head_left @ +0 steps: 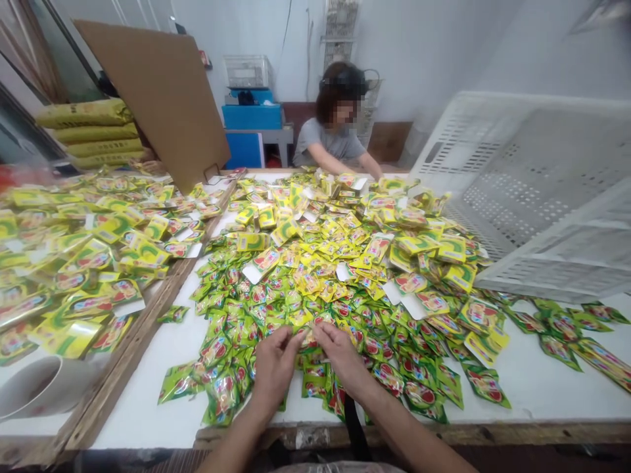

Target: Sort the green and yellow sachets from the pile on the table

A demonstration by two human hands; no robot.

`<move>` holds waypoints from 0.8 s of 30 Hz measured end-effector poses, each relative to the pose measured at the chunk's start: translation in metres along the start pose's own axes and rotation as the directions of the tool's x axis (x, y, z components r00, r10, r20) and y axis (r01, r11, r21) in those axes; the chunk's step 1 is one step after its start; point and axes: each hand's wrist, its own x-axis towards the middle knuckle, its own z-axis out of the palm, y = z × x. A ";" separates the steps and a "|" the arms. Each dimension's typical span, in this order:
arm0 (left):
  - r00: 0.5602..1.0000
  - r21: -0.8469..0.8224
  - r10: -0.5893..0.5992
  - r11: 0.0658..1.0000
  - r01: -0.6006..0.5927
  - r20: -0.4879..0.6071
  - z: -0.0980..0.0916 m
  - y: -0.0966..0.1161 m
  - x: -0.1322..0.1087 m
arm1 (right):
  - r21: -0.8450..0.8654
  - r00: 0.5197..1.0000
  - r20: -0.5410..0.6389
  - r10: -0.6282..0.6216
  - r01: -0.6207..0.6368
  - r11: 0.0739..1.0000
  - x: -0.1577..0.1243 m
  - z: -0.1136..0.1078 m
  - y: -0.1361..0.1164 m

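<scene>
My left hand (pixel 277 363) and my right hand (pixel 342 353) come together low in the middle, fingers pinched. Between their fingertips is a small packet (pixel 308 338), mostly covered by the fingers. Beneath and around both hands spreads a heap of small green packets (pixel 217 351) with red melon pictures. Yellower packets (pixel 315 253) lie on top farther back. Small printed boxes (pixel 424 246), yellow and green with white flaps, are scattered over the far and right parts of the heap.
A white perforated crate (pixel 532 197) lies tilted at the right. Left of a wooden strip (pixel 152 315) are more boxes (pixel 93 263) and a white container (pixel 44 387). A cardboard sheet (pixel 158 92) stands behind. Across the table, a person (pixel 330 131) reaches into the heap.
</scene>
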 end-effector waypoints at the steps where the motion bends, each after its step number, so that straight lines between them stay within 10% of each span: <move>1: 0.999 -0.077 -0.041 0.996 0.041 0.004 0.000 0.000 0.001 | -0.033 0.999 0.000 -0.040 0.040 0.999 0.002 0.001 -0.002; 5: 0.987 -0.301 -0.163 0.940 0.159 0.012 0.002 0.001 0.010 | -0.085 0.979 -0.035 -0.202 0.199 0.976 0.010 0.004 -0.016; 11: 0.978 -0.002 0.146 0.989 -0.148 -0.148 -0.002 0.011 0.020 | -0.031 0.994 0.017 -0.110 0.111 0.993 0.025 0.015 -0.032; 16: 0.994 -0.289 -0.101 0.954 0.082 -0.050 0.002 0.017 0.025 | 0.242 0.990 0.061 -0.126 0.108 0.964 0.031 0.019 -0.033; 24: 1.000 -0.188 0.013 0.982 -0.009 0.021 -0.004 0.017 0.027 | 0.037 0.994 -0.021 -0.104 0.105 0.994 0.035 0.017 -0.026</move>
